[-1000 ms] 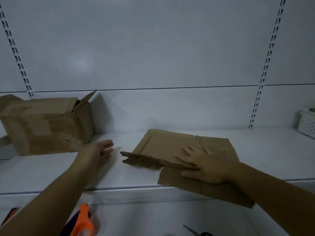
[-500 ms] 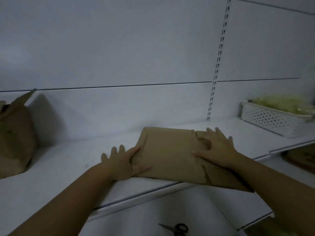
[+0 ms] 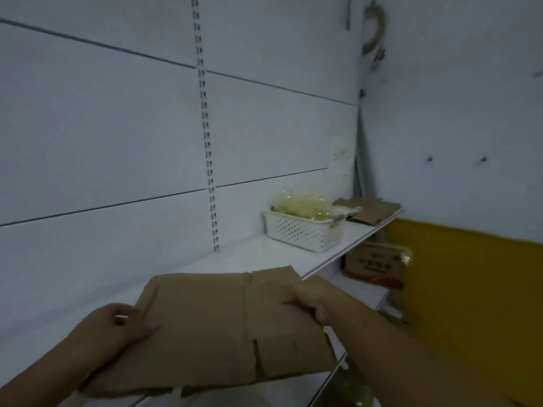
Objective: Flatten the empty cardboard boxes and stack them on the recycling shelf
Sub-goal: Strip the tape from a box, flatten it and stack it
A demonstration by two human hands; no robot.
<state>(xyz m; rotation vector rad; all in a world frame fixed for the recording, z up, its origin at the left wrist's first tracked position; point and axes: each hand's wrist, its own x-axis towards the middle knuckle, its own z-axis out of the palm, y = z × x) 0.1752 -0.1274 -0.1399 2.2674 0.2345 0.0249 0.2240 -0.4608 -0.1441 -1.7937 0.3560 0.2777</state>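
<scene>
A flattened brown cardboard box (image 3: 217,327) is held up just above the front edge of the white shelf (image 3: 235,257). My left hand (image 3: 117,327) grips its left edge, thumb on top. Its right edge is gripped by my right hand (image 3: 308,298), fingers curled over the top. At the far right end of the same shelf lies a small pile of flattened cardboard (image 3: 370,210) against the corner.
A white perforated basket (image 3: 302,230) with yellowish bagged contents stands on the shelf between the held box and the cardboard pile. A printed carton (image 3: 373,268) sits on a lower shelf at the right. A yellow wall panel (image 3: 470,304) fills the right side.
Both hands went from pressing the flat box on the shelf to gripping its edges and lifting it. The view has swung right; the upright box at the left is out of sight.
</scene>
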